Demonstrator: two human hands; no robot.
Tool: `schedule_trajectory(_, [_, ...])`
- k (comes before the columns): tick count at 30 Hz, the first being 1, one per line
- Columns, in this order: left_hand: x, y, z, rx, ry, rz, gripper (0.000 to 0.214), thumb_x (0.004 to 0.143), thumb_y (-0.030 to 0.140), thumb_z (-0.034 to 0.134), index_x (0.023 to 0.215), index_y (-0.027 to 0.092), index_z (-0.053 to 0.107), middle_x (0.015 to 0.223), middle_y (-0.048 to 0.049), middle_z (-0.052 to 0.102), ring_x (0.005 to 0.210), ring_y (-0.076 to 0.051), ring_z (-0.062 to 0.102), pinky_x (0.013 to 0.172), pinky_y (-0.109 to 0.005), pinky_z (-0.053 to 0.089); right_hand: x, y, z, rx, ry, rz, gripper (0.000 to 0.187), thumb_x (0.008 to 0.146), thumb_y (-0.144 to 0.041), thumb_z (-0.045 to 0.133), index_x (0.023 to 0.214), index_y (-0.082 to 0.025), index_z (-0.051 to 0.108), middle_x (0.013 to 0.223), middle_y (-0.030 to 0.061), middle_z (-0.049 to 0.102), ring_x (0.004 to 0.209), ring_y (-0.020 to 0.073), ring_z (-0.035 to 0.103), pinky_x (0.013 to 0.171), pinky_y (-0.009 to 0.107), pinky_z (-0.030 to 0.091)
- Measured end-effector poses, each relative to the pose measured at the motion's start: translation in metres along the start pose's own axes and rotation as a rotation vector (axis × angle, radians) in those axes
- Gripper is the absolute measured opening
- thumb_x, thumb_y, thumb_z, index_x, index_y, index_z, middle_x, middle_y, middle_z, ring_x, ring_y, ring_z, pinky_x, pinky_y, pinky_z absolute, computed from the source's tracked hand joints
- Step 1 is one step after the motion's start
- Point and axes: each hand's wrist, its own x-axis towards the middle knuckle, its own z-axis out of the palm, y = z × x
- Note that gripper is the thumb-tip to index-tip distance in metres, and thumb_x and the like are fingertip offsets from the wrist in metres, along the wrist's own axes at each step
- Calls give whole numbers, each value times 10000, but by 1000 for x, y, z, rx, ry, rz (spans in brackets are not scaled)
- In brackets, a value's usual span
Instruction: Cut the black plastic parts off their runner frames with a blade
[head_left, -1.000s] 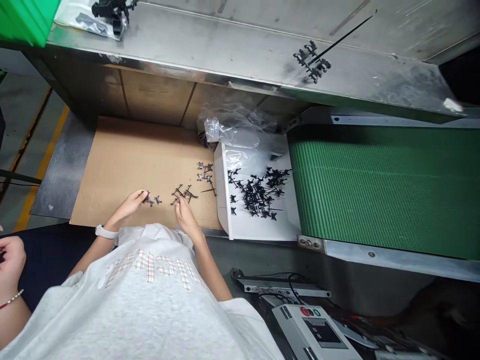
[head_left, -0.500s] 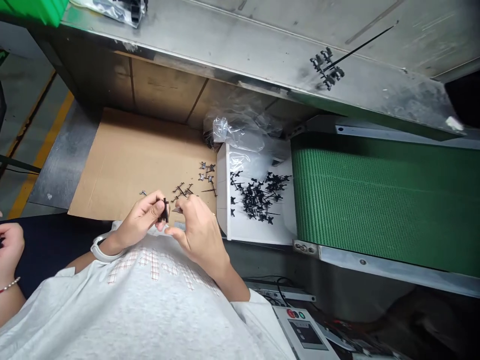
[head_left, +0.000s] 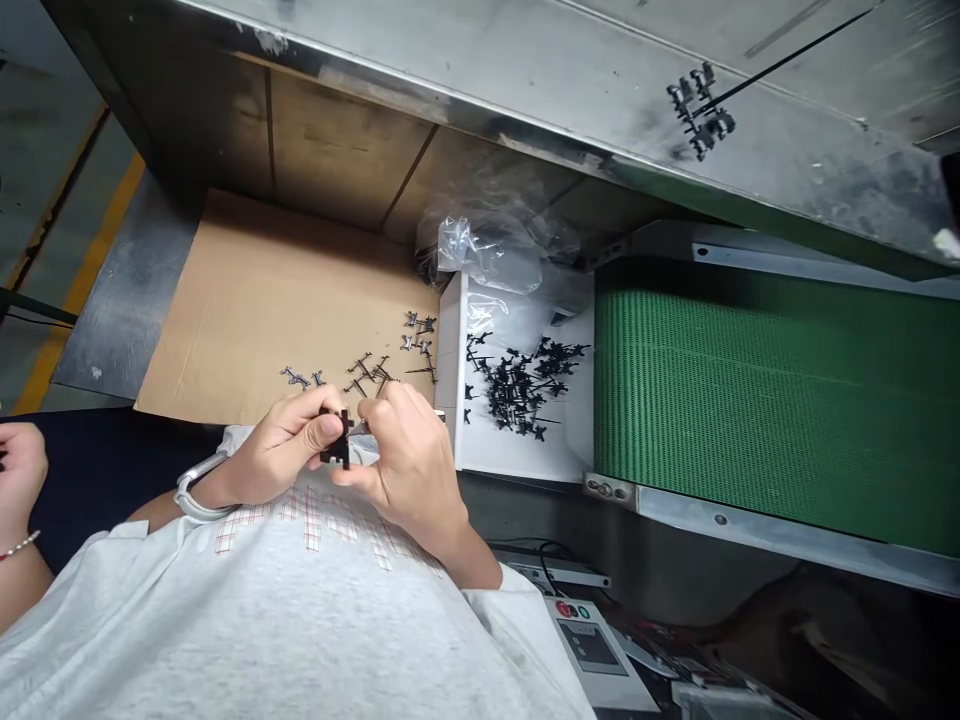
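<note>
Left hand [head_left: 281, 450] pinches small black notched plastic part [head_left: 343, 440], thumb against bent fingers, near side of flat tan cardboard [head_left: 262, 280]. Right hand [head_left: 409, 440] curled round thin grey metal tool [head_left: 359, 428] beside it; contact unclear from here. White tray [head_left: 451, 340] of black branched parts [head_left: 514, 395], right.

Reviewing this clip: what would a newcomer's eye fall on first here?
Probably the broad green conveyor belt filling the right side. Just left of it, a white tray holds a pile of small black parts. At lower centre, over the pale grey shirt, the left hand grips a black piece.
</note>
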Motion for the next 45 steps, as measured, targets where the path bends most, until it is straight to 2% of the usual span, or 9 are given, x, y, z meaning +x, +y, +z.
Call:
schedule_trajectory(9, [-2, -1, 0, 51, 24, -9, 409, 952, 553, 490, 734, 209, 448, 552, 52, 357, 496, -103, 352, 472, -244, 264, 0, 0, -5, -8, -117, 12, 713, 923, -698, 54, 823, -205, 559, 716, 19, 404, 660, 178, 369, 612, 317, 308])
schedule_trajectory(19, [0, -1, -1, 65, 64, 37, 397, 960, 523, 496, 726, 207, 443, 585, 53, 337, 500, -97, 302, 474, -252, 244, -1, 0, 1, -14, -114, 21, 696, 932, -668, 28, 770, -213, 528, 715, 14, 414, 655, 170, 365, 614, 312, 299])
schedule_trajectory(26, [-3, 1, -2, 73, 9, 18, 394, 961, 533, 483, 736, 211, 453, 574, 49, 342, 504, -107, 309, 498, -269, 244, 0, 1, 1, 87, -70, 23, 674, 915, -735, 116, 871, -205, 529, 723, 15, 430, 669, 177, 387, 623, 322, 313])
schedule_trajectory(32, [-1, 6, -1, 119, 12, 55, 379, 973, 494, 487, 725, 210, 451, 567, 48, 343, 508, -109, 314, 501, -274, 252, -1, -1, 1, 23, -42, 10, 670, 928, -707, 63, 831, -214, 507, 705, 4, 398, 648, 167, 372, 602, 311, 307])
schedule_trajectory(38, [-2, 6, -2, 134, 42, 12, 397, 963, 523, 485, 723, 209, 456, 587, 39, 343, 534, -119, 309, 520, -283, 249, 0, -2, -1, 36, -108, 36, 699, 926, -702, 51, 819, -214, 540, 722, 16, 409, 681, 178, 385, 627, 322, 297])
schedule_trajectory(45, [-2, 4, -2, 137, 40, 26, 378, 979, 496, 467, 734, 208, 444, 596, 45, 313, 532, -113, 284, 512, -275, 244, -1, -2, 0, 10, -83, 30, 691, 933, -688, 56, 785, -208, 530, 720, 14, 409, 673, 175, 370, 630, 323, 282])
